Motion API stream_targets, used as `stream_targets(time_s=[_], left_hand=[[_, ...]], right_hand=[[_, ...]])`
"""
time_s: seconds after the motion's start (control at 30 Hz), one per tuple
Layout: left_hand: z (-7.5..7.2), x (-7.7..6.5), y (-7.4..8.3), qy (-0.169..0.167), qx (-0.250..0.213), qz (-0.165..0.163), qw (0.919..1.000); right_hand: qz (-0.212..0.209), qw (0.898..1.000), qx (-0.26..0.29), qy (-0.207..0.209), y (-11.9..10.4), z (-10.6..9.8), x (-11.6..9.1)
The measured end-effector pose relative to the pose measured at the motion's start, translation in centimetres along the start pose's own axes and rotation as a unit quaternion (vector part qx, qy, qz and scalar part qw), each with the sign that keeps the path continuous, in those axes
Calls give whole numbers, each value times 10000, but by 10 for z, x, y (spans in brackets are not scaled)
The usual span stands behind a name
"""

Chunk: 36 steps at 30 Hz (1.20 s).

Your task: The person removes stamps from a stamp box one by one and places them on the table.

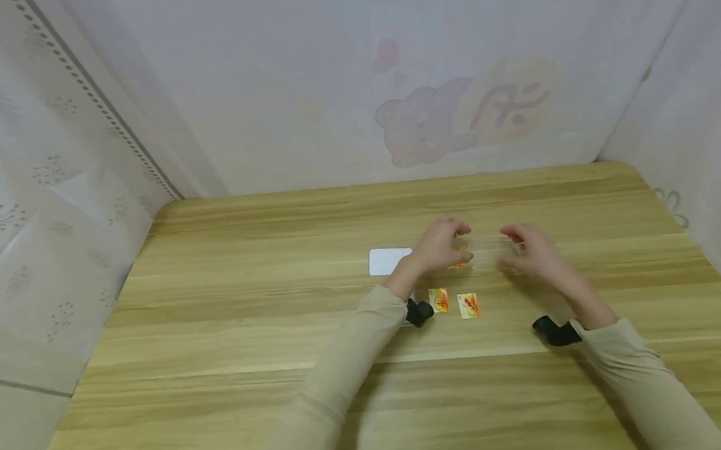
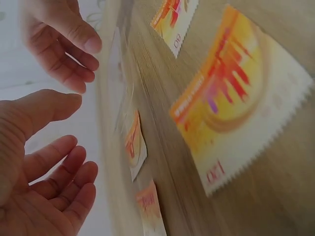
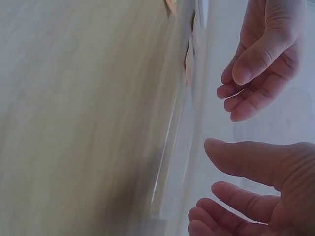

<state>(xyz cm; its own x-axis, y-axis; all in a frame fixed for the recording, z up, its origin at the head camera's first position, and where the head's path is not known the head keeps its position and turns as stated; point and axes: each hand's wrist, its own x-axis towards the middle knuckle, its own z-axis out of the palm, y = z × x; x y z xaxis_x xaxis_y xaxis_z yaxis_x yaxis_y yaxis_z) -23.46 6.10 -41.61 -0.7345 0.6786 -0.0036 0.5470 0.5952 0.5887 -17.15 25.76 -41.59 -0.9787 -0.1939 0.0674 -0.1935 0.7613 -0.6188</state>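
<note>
My left hand [image 1: 441, 245] is over the table behind two postage stamps, its fingers loosely bent with nothing between them. Across from it, my right hand [image 1: 530, 253] hovers with thumb and fingers apart, also holding nothing. Between the hands lies a flat transparent plastic piece [image 3: 170, 147], its edges faintly visible. One orange and yellow stamp [image 1: 439, 300] lies near the left wrist, beside a second stamp [image 1: 468, 305]. A third stamp [image 1: 458, 265] is partly covered by the left hand. The left wrist view shows a large stamp [image 2: 236, 98] close up, with several others around it.
A white card [image 1: 389, 261] lies left of the left hand, partly covered by it. Black wrist cameras [image 1: 556, 331] sit on both wrists. Behind the wooden table [image 1: 246, 321] hangs a pale printed curtain [image 1: 296, 80], with more fabric at both sides.
</note>
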Motion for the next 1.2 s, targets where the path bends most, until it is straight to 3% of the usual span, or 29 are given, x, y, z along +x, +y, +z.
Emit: stream_targets(time_s=[0.33, 0.87, 1.2], left_hand=[[12, 13, 11, -497, 455, -389, 9970], [23, 20, 14, -424, 1100, -395, 9922], [20, 19, 13, -366, 723, -270, 9963]], right_hand=[[323, 9981, -310, -422, 13, -4, -3], [170, 9957, -599, -682, 22, -7, 3], [-246, 9960, -401, -762, 31, -13, 4]])
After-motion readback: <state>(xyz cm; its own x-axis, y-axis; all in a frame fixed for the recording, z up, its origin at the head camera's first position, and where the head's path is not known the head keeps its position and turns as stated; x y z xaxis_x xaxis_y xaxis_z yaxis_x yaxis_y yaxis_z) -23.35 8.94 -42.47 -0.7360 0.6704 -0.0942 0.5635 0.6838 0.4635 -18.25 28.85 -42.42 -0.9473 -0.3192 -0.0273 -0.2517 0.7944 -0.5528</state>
